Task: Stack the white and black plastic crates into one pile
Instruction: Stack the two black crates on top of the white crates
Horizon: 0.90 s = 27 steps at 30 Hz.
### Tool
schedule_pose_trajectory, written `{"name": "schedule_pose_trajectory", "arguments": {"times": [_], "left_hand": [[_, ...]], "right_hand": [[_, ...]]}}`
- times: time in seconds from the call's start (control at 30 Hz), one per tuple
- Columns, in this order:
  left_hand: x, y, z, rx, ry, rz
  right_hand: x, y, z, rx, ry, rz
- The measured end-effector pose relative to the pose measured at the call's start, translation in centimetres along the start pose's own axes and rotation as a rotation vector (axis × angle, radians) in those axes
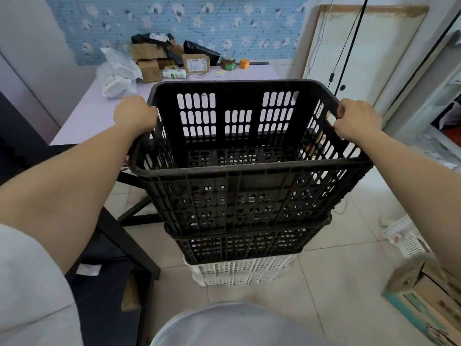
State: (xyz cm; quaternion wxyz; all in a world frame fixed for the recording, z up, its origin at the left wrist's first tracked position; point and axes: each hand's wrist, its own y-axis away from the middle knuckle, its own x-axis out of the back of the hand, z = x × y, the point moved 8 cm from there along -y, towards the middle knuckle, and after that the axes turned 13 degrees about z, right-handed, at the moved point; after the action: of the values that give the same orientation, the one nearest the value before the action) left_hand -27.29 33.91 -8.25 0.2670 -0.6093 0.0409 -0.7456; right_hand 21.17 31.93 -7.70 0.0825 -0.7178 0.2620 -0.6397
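A large black slotted crate (249, 186) fills the middle of the view, empty inside. My left hand (136, 114) grips its left rim and my right hand (355, 119) grips the handle slot in its right rim. The crate's bottom sits in or just above a second black crate (239, 244) below it. Under that lie white crates (239, 272), nested on the tiled floor. How many white crates there are I cannot tell exactly; two rims show.
A pale table (94, 113) stands behind the pile, carrying cardboard boxes (149, 61), plastic bags and a jar (228, 62). A black frame (119, 243) runs along the left. Cardboard boxes (424, 290) and a small white basket (412, 245) lie on the floor at right.
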Motion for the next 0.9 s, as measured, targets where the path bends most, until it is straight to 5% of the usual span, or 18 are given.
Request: {"name": "schedule_pose_trajectory", "arguments": {"times": [0.9], "left_hand": [[0.26,0.31,0.88,0.026,0.035,0.016]], "right_hand": [[0.66,0.28,0.19,-0.044,-0.045,0.003]]}}
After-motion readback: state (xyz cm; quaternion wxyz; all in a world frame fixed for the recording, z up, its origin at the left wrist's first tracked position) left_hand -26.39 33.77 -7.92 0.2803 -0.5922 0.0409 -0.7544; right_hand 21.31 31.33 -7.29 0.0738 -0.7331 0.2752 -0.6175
